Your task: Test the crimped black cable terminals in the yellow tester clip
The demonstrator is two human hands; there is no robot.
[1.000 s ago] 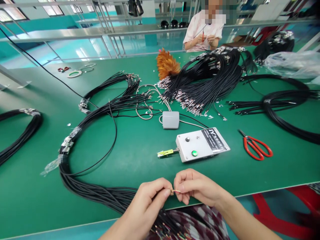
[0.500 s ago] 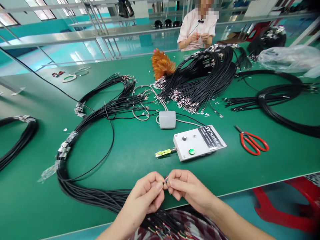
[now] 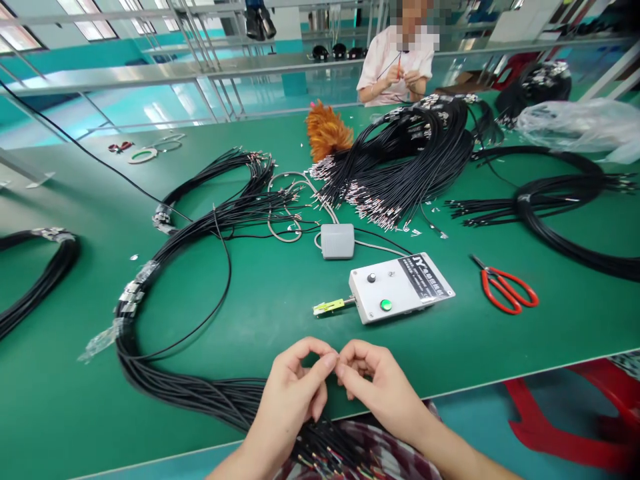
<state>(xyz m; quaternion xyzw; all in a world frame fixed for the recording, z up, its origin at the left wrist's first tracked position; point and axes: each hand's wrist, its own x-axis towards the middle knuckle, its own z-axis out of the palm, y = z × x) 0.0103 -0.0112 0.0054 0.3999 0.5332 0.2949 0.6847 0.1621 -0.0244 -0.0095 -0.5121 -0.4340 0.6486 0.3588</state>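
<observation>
My left hand [image 3: 295, 387] and my right hand [image 3: 375, 383] meet fingertip to fingertip at the table's near edge, pinching the tip of a thin wire that the fingers almost hide. Under my left hand a thick bundle of black cables [image 3: 190, 390] runs off the table edge into my lap, its stripped ends showing below. A white tester box [image 3: 400, 288] with a green button and a yellow-green clip on its left side lies just beyond my hands.
Red-handled scissors [image 3: 507, 290] lie right of the box, a grey pedal [image 3: 337, 241] behind it. Heaps of black cables [image 3: 410, 160] and an orange feather duster [image 3: 327, 130] fill the far table. Another person [image 3: 395, 63] works across it.
My hands have drawn closer together, and the short bright wire tip seen between the fingertips a second ago is now covered by them. The view shifted slightly.
</observation>
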